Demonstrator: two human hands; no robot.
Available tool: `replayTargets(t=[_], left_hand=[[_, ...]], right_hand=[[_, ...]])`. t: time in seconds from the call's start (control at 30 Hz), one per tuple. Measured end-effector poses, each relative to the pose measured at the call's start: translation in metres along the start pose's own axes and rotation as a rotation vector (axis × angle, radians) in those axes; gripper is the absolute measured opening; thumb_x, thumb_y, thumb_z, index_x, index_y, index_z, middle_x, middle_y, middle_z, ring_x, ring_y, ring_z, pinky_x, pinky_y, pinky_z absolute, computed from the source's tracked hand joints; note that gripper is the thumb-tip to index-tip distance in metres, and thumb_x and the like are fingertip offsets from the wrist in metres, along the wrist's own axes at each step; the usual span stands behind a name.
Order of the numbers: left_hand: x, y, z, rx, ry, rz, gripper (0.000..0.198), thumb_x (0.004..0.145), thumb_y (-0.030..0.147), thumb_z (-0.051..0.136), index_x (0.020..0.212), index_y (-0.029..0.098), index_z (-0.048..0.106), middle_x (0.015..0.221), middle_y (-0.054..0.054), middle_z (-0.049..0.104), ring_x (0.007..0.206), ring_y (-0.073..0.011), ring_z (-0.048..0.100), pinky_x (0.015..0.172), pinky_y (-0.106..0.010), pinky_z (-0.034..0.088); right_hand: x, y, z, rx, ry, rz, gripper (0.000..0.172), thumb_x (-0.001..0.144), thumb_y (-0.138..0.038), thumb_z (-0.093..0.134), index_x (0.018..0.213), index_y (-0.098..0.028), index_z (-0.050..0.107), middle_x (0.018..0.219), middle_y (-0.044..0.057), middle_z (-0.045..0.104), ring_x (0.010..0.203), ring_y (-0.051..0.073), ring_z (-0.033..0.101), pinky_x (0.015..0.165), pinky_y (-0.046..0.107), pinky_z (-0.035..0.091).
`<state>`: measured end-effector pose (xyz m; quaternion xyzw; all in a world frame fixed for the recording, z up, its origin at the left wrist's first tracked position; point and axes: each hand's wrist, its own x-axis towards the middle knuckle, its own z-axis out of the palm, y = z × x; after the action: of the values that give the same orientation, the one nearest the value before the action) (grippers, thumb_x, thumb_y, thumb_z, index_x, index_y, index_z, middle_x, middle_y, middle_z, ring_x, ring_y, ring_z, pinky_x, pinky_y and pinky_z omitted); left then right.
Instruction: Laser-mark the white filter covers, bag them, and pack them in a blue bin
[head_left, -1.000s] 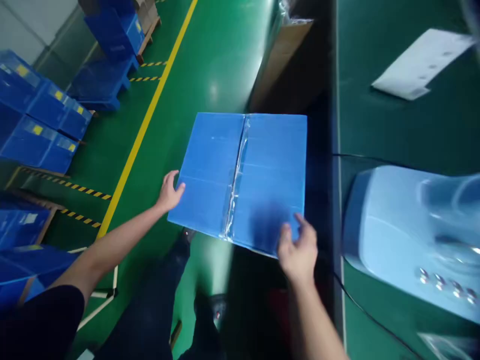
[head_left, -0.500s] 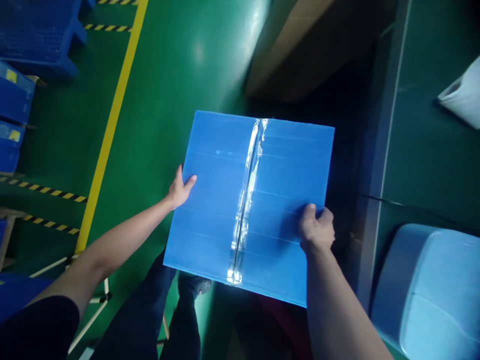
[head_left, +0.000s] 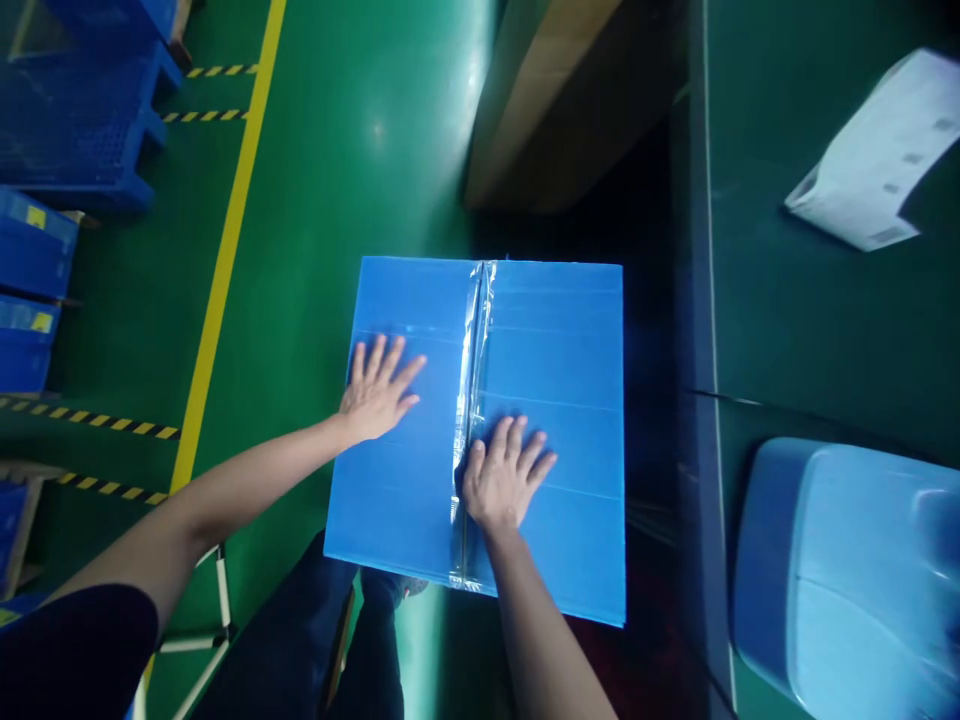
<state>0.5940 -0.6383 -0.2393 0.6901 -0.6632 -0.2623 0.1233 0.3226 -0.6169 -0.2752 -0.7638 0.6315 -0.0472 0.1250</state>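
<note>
A flat-topped blue plastic box (head_left: 555, 340) is in front of me, with clear tape (head_left: 465, 400) running down its middle seam. On the left panel my left hand (head_left: 375, 395) lies with its fingers spread, close to the box's left edge. My right hand (head_left: 506, 475) rests just right of the tape, palm down and fingers apart. Neither hand grips anything. The sides and underside of the box are hidden from this angle.
To the right runs a dark green table (head_left: 810, 330) bearing a folded white paper (head_left: 877, 155) and a light blue container (head_left: 847, 570). A brown cardboard box (head_left: 540, 110) stands ahead. Blue pallets (head_left: 82, 130) and blue boxes (head_left: 34, 240) lie beyond a yellow floor line (head_left: 217, 290).
Both hands have let go of the box's side edges. The left now lies flat on its top, and the right has moved inward to the tape. The box appears slightly further left and lower.
</note>
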Motion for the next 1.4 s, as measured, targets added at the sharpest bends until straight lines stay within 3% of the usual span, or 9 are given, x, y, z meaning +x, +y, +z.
replayTargets(t=[0.13, 0.23, 0.47, 0.7, 0.87, 1.03, 1.2, 1.3, 1.4], left_hand=[[0.054, 0.027, 0.004, 0.056, -0.379, 0.426, 0.070, 0.104, 0.043, 0.065, 0.171, 0.037, 0.046, 0.185, 0.003, 0.026, 0.175, -0.0345, 0.005, 0.140, -0.062, -0.005], [0.114, 0.027, 0.007, 0.166, -0.391, 0.633, 0.072, 0.104, 0.044, 0.061, 0.172, 0.030, 0.043, 0.184, 0.000, 0.031, 0.174, -0.0294, 0.013, 0.140, -0.055, -0.011], [0.239, 0.008, -0.021, 0.364, -0.088, 0.277, 0.083, 0.107, 0.055, 0.047, 0.179, 0.018, 0.026, 0.187, -0.011, 0.017, 0.174, -0.0400, 0.004, 0.138, -0.064, -0.009], [0.199, 0.025, 0.001, 0.393, -0.109, 0.321, 0.087, 0.108, 0.055, 0.043, 0.178, 0.008, 0.021, 0.187, -0.017, 0.008, 0.174, -0.0364, 0.000, 0.138, -0.063, -0.014], [0.109, 0.041, 0.014, 0.377, -0.311, 0.530, 0.087, 0.106, 0.054, 0.045, 0.176, 0.006, 0.027, 0.185, -0.019, 0.014, 0.174, -0.0343, 0.006, 0.139, -0.060, -0.012], [0.024, 0.036, 0.020, 0.201, -0.611, 0.761, 0.072, 0.108, 0.052, 0.040, 0.176, 0.030, 0.036, 0.184, 0.000, 0.020, 0.173, -0.0196, 0.011, 0.142, -0.039, -0.011], [0.101, 0.013, 0.000, 0.219, -0.617, 0.851, 0.076, 0.104, 0.061, 0.049, 0.173, 0.029, 0.043, 0.184, 0.000, 0.024, 0.174, -0.0268, 0.013, 0.139, -0.042, -0.013], [0.186, -0.004, -0.019, 0.397, -0.303, 0.498, 0.084, 0.105, 0.056, 0.050, 0.177, 0.019, 0.030, 0.187, -0.009, 0.015, 0.174, -0.0351, 0.009, 0.136, -0.060, -0.017], [0.223, -0.008, -0.027, 0.446, -0.177, 0.299, 0.089, 0.104, 0.055, 0.052, 0.179, 0.016, 0.025, 0.188, -0.011, 0.013, 0.173, -0.0418, 0.004, 0.136, -0.065, -0.014]], right_hand=[[-0.010, -0.007, -0.001, -0.040, -0.028, -0.065, 0.065, 0.118, -0.040, 0.030, 0.176, -0.011, 0.032, 0.182, 0.015, 0.028, 0.171, 0.045, 0.000, 0.135, 0.077, 0.009], [-0.008, -0.006, -0.002, -0.075, -0.079, -0.082, 0.063, 0.117, -0.038, 0.031, 0.175, -0.015, 0.035, 0.182, 0.010, 0.029, 0.171, 0.045, -0.006, 0.134, 0.079, 0.006], [-0.019, -0.031, -0.006, -0.103, -0.152, -0.059, 0.062, 0.118, -0.035, 0.027, 0.176, -0.013, 0.031, 0.184, 0.005, 0.023, 0.171, 0.042, -0.006, 0.137, 0.073, 0.005], [-0.023, -0.050, -0.006, -0.049, -0.119, -0.014, 0.065, 0.118, -0.038, 0.031, 0.175, -0.007, 0.030, 0.185, 0.009, 0.017, 0.171, 0.042, -0.006, 0.137, 0.073, 0.005], [-0.044, -0.064, -0.005, -0.002, -0.134, -0.018, 0.066, 0.118, -0.037, 0.029, 0.174, -0.001, 0.030, 0.183, 0.017, 0.017, 0.172, 0.040, -0.001, 0.137, 0.071, 0.008], [-0.109, -0.091, 0.003, 0.064, -0.190, -0.071, 0.069, 0.116, -0.035, 0.033, 0.170, 0.008, 0.031, 0.180, 0.027, 0.022, 0.172, 0.038, 0.001, 0.138, 0.065, 0.016], [-0.142, -0.102, 0.000, 0.067, -0.173, -0.085, 0.073, 0.117, -0.036, 0.035, 0.175, 0.003, 0.017, 0.183, 0.024, 0.014, 0.173, 0.038, 0.000, 0.137, 0.064, 0.018], [-0.140, -0.098, -0.003, 0.092, -0.139, -0.103, 0.075, 0.118, -0.035, 0.036, 0.177, -0.001, 0.008, 0.183, 0.023, 0.017, 0.173, 0.037, 0.004, 0.137, 0.063, 0.021], [-0.141, -0.091, -0.004, 0.130, -0.101, -0.126, 0.072, 0.118, -0.034, 0.038, 0.178, -0.004, 0.011, 0.182, 0.021, 0.024, 0.172, 0.036, 0.010, 0.136, 0.062, 0.024]])
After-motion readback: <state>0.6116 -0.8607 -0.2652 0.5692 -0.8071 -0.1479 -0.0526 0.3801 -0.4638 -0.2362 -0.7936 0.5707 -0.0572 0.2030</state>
